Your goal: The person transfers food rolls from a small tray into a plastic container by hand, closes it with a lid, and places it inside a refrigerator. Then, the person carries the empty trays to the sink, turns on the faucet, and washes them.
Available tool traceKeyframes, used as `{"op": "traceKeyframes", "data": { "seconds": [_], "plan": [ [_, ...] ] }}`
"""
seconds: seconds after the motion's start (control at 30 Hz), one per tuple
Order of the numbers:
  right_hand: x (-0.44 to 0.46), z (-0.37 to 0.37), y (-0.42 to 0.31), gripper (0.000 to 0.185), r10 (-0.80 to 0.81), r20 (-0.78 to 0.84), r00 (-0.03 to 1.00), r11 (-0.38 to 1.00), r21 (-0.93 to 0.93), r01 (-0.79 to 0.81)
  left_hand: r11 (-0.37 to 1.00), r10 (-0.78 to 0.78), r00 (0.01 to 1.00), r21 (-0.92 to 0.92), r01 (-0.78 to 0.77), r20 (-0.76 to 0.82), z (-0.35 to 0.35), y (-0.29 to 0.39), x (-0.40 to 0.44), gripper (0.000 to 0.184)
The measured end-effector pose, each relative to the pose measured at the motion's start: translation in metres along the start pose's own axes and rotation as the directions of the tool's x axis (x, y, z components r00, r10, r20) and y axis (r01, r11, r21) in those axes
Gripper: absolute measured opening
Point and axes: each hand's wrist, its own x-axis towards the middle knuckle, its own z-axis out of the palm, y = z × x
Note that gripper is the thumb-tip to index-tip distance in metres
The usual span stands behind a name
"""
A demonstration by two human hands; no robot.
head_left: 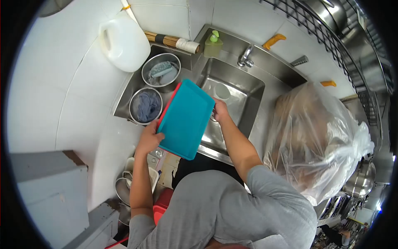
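A teal rectangular tray [187, 120] lies on top of a red one, whose edge [169, 103] shows along the left side. My left hand [148, 139] grips the lower left edge, thumb on the teal surface. My right hand [220, 110] holds the right edge, its fingers partly hidden beneath. The trays are tilted in the air, partly over the left edge of the steel sink [258, 93]. Left of them stand a round metal bowl with a blue-grey cloth [148, 107] and another with a greenish sponge or cloth [161, 69].
A soap bottle [213, 45] and faucet [246, 58] stand behind the sink. A white jug [126, 43] is at the upper left. A large plastic-wrapped bundle [311, 137] sits on the right, below a wire rack [323, 31]. Grey boxes [49, 195] stand at the lower left.
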Motion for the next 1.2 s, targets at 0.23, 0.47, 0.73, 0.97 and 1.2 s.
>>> {"op": "traceKeyframes", "data": {
  "seconds": [0.23,0.47,0.73,0.97,1.2],
  "plan": [
    [0.015,-0.043,-0.023,0.023,-0.206,-0.185,0.961,0.978,-0.004,0.209,0.984,0.089,0.991,0.147,-0.103,0.096,0.008,-0.011,0.047,0.054],
    [-0.079,-0.067,-0.069,0.025,-0.423,-0.102,0.9,0.887,-0.249,0.389,0.944,0.089,0.989,0.307,-0.122,0.119,0.046,-0.045,0.076,0.048],
    [-0.224,0.011,-0.186,0.015,-0.451,0.28,0.848,0.831,-0.217,0.513,0.975,-0.164,0.95,0.188,0.115,0.266,0.13,-0.083,0.125,0.053],
    [-0.276,0.167,-0.198,0.027,-0.316,0.632,0.708,0.931,0.062,0.36,1.0,-0.014,0.985,0.008,0.013,0.173,0.154,-0.071,0.106,0.053],
    [-0.28,0.336,-0.146,0.027,-0.303,0.756,0.58,0.953,0.228,0.2,0.977,-0.009,0.963,-0.201,0.065,0.269,0.146,-0.08,0.096,0.058]
  ]
}}
